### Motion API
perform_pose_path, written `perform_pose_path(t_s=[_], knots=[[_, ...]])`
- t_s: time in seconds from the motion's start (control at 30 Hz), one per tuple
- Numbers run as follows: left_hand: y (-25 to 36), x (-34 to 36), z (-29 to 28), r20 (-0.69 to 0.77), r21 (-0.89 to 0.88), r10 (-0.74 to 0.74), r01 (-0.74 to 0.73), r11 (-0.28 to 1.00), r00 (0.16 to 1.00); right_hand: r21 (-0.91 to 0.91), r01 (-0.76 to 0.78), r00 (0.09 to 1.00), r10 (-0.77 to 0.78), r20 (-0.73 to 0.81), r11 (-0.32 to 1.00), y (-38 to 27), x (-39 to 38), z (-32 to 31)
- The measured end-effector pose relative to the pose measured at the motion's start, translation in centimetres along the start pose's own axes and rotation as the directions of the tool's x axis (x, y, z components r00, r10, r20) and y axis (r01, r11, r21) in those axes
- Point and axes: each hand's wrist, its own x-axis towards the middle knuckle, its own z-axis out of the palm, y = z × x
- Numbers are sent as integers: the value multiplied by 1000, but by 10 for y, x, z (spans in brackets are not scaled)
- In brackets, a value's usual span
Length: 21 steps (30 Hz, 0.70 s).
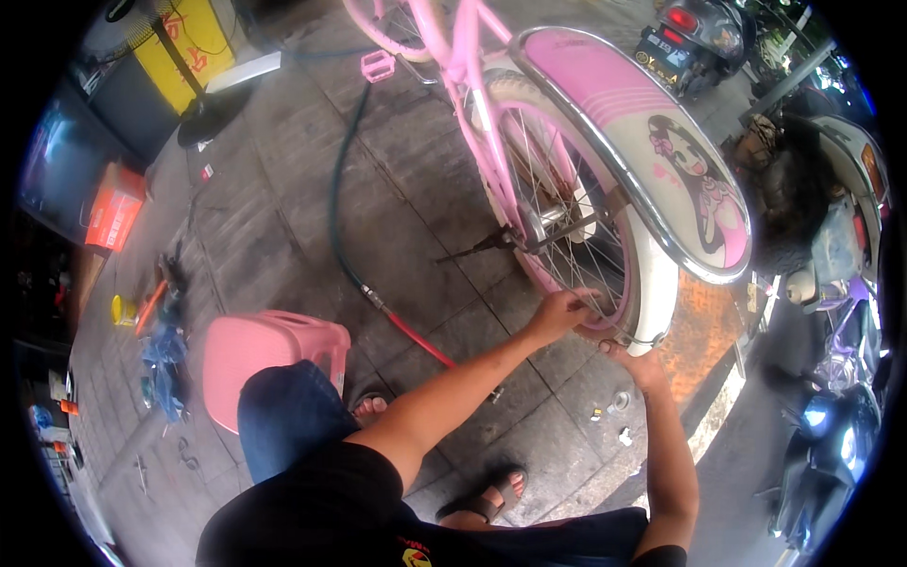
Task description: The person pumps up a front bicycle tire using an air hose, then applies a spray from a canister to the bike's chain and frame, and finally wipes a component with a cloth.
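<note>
A pink bicycle (pixel 491 142) stands in front of me, its rear wheel (pixel 619 307) nearest my hands. My left hand (pixel 564 317) reaches in at the lower rim beside the spokes. Its fingers are pinched together; what is between them is too small to make out. Just to the right, my right hand (pixel 635 364) is closed on the bottom of the tyre, below the end of the white mudguard (pixel 657 312). Its fingertips are partly hidden by the wheel. Over the wheel sits a pink and white carrier panel (pixel 652 142) with a chrome rim and cartoon figure.
A pink plastic stool (pixel 260 364) stands by my left knee. A green hose (pixel 337 189) with a red end section (pixel 420 340) crosses the paving. Tools and a blue bag (pixel 165 350) lie at left, near an orange box (pixel 115 208). Scooters (pixel 694 42) line the right side.
</note>
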Motion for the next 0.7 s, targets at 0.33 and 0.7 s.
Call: perform_pose_path(t_s=[0.33, 0.7], knots=[[8, 13, -15, 82, 139, -113, 101, 985, 990, -274, 146, 971, -190, -142, 950, -55, -1, -79], [147, -18, -166, 398, 900, -713, -396, 182, 578, -211, 572, 739, -609, -288, 793, -242, 10, -8]])
